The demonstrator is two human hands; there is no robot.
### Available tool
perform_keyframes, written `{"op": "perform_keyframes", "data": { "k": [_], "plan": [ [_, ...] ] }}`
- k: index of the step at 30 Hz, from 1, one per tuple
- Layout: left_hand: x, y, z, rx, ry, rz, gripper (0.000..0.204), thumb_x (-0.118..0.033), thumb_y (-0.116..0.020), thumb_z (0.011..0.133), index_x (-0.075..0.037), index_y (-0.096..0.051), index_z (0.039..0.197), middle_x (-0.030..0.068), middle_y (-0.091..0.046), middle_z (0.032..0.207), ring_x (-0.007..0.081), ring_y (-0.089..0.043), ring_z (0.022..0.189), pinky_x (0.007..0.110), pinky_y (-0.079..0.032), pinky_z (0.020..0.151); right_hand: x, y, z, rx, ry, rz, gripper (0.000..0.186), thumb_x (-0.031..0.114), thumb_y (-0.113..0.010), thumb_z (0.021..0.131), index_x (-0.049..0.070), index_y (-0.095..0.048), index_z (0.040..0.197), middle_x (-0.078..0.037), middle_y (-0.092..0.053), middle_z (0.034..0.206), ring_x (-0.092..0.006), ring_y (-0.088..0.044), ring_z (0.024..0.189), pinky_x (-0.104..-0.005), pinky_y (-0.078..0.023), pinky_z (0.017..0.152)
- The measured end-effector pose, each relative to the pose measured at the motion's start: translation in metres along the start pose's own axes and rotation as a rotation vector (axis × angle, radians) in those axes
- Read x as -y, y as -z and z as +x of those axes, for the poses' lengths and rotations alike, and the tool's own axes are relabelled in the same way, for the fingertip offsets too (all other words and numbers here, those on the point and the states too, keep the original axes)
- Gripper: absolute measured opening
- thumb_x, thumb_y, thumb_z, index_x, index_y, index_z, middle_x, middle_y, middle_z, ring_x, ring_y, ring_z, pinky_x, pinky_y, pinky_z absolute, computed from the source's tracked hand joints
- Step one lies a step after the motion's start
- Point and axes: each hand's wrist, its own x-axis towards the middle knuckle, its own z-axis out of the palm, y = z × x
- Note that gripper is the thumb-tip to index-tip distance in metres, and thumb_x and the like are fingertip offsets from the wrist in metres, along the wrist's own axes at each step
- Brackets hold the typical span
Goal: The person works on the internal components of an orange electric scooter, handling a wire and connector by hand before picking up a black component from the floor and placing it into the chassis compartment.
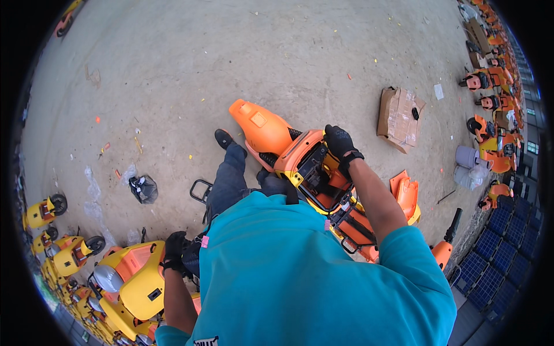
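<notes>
An orange scooter [307, 151] with a front fender [262, 124] stands at my right side, its inner front compartment [314, 165] exposed and showing dark parts. My right hand [339, 142], in a black glove, is closed over the upper right edge of its orange front panel. Down by my left hip is my left hand [175, 247], also gloved in black. It is beside a dark mesh item [190, 257] and close to a yellow scooter [144, 282]. Its fingers blend into the dark background, so their pose is unclear.
A taped cardboard box [399, 118] lies on the concrete ahead right. Orange body parts [406, 196] are to the right of the scooter. A black plastic bag [143, 189] sits at left. Rows of yellow scooters [69, 256] and orange scooters [501, 102] line both sides.
</notes>
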Motion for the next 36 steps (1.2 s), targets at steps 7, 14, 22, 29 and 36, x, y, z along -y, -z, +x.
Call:
{"op": "perform_keyframes", "data": {
  "k": [7,14,22,29,36],
  "plan": [
    [0.004,-0.008,-0.001,0.011,0.09,-0.121,0.02,-0.013,-0.051,0.083,-0.004,-0.064,0.095,0.0097,-0.064,0.085,0.0178,-0.061,0.068,0.029,-0.05,0.062,-0.014,0.003,-0.004,-0.004,0.013,0.037,0.027,0.029,-0.057,0.083,0.003,-0.054,0.091,-0.022,-0.062,0.082,-0.0389,-0.059,0.083,-0.0466,-0.046,0.07],
    [-0.001,-0.002,-0.006,0.03,-0.081,0.239,0.022,-0.009,-0.053,0.078,-0.006,-0.063,0.098,0.0108,-0.063,0.097,0.0204,-0.063,0.073,0.03,-0.052,0.068,-0.007,0.003,-0.002,0.035,-0.08,0.015,0.024,0.026,-0.055,0.084,0.003,-0.053,0.091,-0.023,-0.061,0.083,-0.0388,-0.058,0.083,-0.0466,-0.046,0.07],
    [-0.01,-0.003,-0.003,-0.013,0.133,-0.156,0.017,-0.014,-0.054,0.084,-0.005,-0.063,0.095,0.0078,-0.063,0.076,0.0163,-0.06,0.066,0.028,-0.049,0.06,-0.006,0.007,-0.005,-0.015,0.127,-0.007,0.023,0.024,-0.055,0.084,0.002,-0.053,0.091,-0.022,-0.061,0.085,-0.0381,-0.058,0.084,-0.0456,-0.047,0.071],
    [0.012,-0.009,-0.007,0.028,-0.036,0.154,0.019,-0.015,-0.057,0.08,-0.006,-0.063,0.096,0.0099,-0.064,0.086,0.022,-0.062,0.076,0.032,-0.05,0.068,-0.001,0.003,-0.002,0.032,-0.181,0.055,0.024,0.025,-0.055,0.084,0.002,-0.054,0.09,-0.022,-0.061,0.085,-0.0377,-0.058,0.085,-0.0446,-0.047,0.072],
    [-0.001,0.0,0.0,0.094,0.019,0.205,0.024,-0.012,-0.06,0.075,-0.006,-0.062,0.098,0.011,-0.063,0.098,0.0251,-0.061,0.086,0.033,-0.049,0.078,-0.005,0.007,-0.008,0.009,0.269,-0.156,0.019,0.018,-0.057,0.079,0.008,-0.056,0.094,-0.018,-0.057,0.091,-0.0355,-0.057,0.089,-0.0413,-0.047,0.075]
  ]
}}
